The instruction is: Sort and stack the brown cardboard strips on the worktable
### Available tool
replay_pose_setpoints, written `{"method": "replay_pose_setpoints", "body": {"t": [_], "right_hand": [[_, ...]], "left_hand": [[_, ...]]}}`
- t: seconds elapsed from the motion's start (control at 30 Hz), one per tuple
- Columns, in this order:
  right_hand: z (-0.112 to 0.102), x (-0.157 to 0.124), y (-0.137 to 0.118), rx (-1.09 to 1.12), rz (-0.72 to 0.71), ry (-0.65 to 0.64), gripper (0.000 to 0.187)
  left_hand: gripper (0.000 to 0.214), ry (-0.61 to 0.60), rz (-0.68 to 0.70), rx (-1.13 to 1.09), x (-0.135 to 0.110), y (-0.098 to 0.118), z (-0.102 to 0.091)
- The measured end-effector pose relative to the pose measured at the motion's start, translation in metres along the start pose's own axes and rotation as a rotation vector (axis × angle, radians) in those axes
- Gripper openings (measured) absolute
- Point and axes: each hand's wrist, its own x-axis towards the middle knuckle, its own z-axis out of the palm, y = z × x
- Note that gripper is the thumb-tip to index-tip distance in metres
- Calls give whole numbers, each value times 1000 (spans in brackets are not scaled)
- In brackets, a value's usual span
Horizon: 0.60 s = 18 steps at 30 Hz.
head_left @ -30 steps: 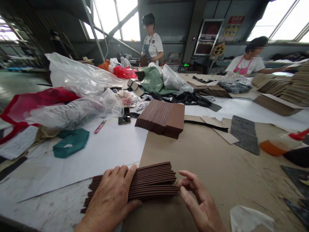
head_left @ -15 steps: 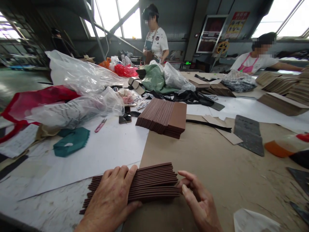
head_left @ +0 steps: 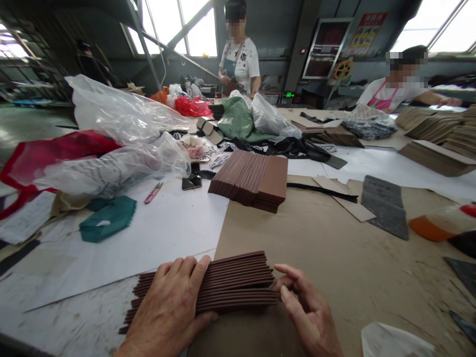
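Note:
A stack of dark brown folded-edge panels point(head_left: 238, 277) lies near me, with their edges facing up. My left hand point(head_left: 173, 295) spans the stack's left part, fingers over the far side and thumb along the near side, gripping it. At the right end, my right hand point(head_left: 307, 307) has its fingers curved and apart, with fingertips at the panel ends. A narrow gap splits the stack there. Farther back stands a second, larger stack of brown panels point(head_left: 253, 178), fanned toward the left.
Pink-handled thread snips point(head_left: 153, 192), a phone point(head_left: 192, 177) and a teal cloth piece point(head_left: 107, 218) lie left. Clear plastic bags point(head_left: 119, 168) pile behind them. Right are a grey template point(head_left: 385, 206) and a bottle with orange liquid point(head_left: 442, 223). Two people work across the table.
Both hands hold nearly the same position on the stack. The view has shifted slightly. Across the table, the right-hand person's outstretched arm has drawn in a little.

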Motion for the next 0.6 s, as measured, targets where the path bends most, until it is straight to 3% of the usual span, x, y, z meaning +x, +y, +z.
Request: {"method": "replay_pose_setpoints", "body": {"t": [0.3, 0.6], "right_hand": [[1, 3, -6, 37, 26, -4, 23], [9, -3, -7, 128, 101, 102, 16]], "left_hand": [[66, -6, 1, 7, 0, 2, -3], [67, -29, -27, 2, 1, 3, -4]]}}
